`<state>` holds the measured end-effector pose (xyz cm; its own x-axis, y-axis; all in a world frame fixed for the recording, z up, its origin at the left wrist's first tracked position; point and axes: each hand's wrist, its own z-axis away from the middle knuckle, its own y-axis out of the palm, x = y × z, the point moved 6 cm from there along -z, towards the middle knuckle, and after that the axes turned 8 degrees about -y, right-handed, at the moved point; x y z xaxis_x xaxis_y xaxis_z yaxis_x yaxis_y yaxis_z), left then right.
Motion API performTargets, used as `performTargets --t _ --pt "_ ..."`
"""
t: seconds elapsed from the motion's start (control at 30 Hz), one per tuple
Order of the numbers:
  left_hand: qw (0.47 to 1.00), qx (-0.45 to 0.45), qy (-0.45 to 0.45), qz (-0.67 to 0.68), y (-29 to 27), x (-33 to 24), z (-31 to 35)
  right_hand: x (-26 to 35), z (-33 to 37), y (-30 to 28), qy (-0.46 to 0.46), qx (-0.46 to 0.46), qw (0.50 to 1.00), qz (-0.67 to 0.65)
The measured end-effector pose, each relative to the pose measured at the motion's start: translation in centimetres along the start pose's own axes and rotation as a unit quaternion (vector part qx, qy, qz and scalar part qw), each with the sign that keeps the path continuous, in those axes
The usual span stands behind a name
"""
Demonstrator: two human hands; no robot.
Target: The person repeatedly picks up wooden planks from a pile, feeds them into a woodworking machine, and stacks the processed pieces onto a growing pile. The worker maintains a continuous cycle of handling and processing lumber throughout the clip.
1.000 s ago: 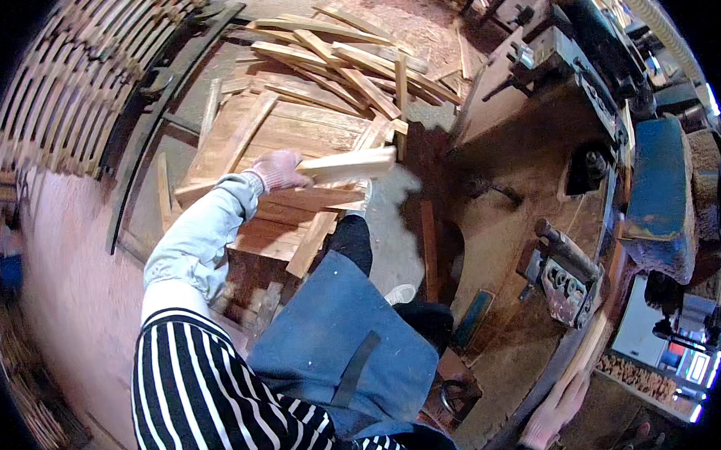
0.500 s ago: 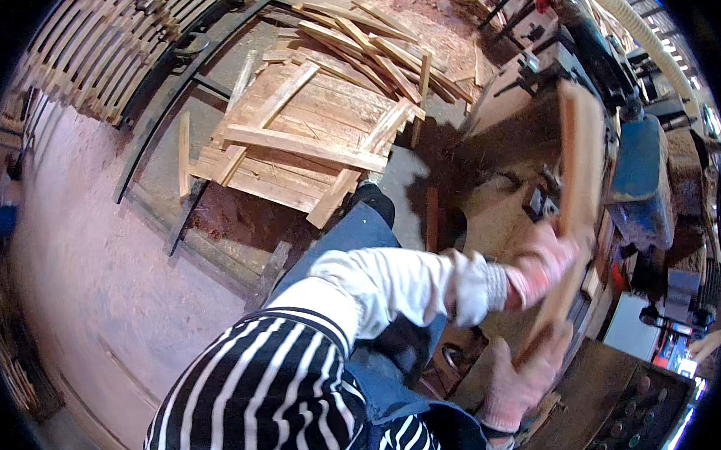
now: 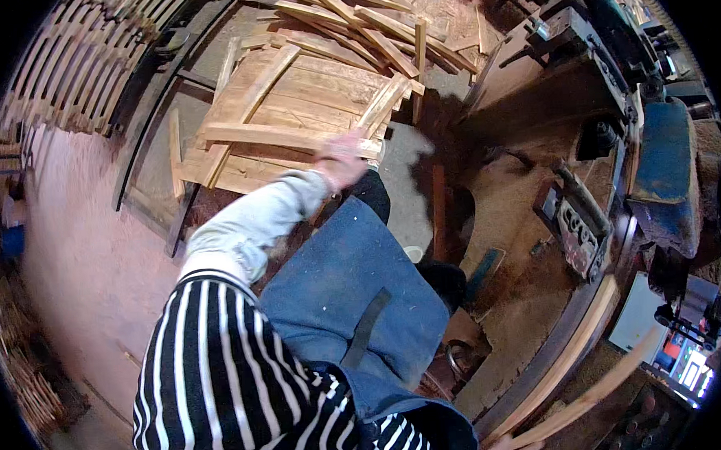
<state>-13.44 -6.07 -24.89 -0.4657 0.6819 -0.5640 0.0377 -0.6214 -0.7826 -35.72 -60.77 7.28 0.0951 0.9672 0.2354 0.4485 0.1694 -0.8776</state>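
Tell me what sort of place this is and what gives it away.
Most likely a woodworking shop: loose wooden strips lie piled ahead, a machine with a dusty blue housing stands at the right, and rows of wooden slats fill the upper left.

Head-worn wide fisheye view; steeply downward and forward; from close above the blue apron (image 3: 351,282), past the left hand (image 3: 342,159)

I'm in a woodworking shop. Long pale wooden strips (image 3: 266,134) lie loose at upper centre, brown wooden slats (image 3: 83,72) fill the upper left, and a dusty brown machine (image 3: 503,213) with a blue block-shaped housing (image 3: 665,164) stands at right.
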Motion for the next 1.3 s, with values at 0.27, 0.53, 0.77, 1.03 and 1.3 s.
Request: performTargets --t 0.27,0.53,0.77,1.03,1.3 --pt "0.922 -0.051 -0.079 -0.377 -3.3 18.8 -2.8 3.3 -19.8 9.4 0.056 -0.051 0.969 -0.233" --pt "0.989 -0.041 -0.092 -0.113 -0.2 8.7 -3.5 4.3 -15.3 9.9 0.008 0.008 0.953 -0.304" --pt "0.963 -0.09 -0.175 -0.185 8.6 4.5 -4.0 -4.9 1.8 1.6 0.01 0.102 0.995 -0.007" --pt "0.975 -0.027 -0.179 -0.132 8.5 7.0 -3.9 2.9 -6.6 3.6 -0.222 0.16 0.931 0.241" --pt "0.986 0.027 -0.149 0.063 -2.3 6.6 3.0 1.1 -22.3 13.5 -0.202 0.084 0.975 0.05"
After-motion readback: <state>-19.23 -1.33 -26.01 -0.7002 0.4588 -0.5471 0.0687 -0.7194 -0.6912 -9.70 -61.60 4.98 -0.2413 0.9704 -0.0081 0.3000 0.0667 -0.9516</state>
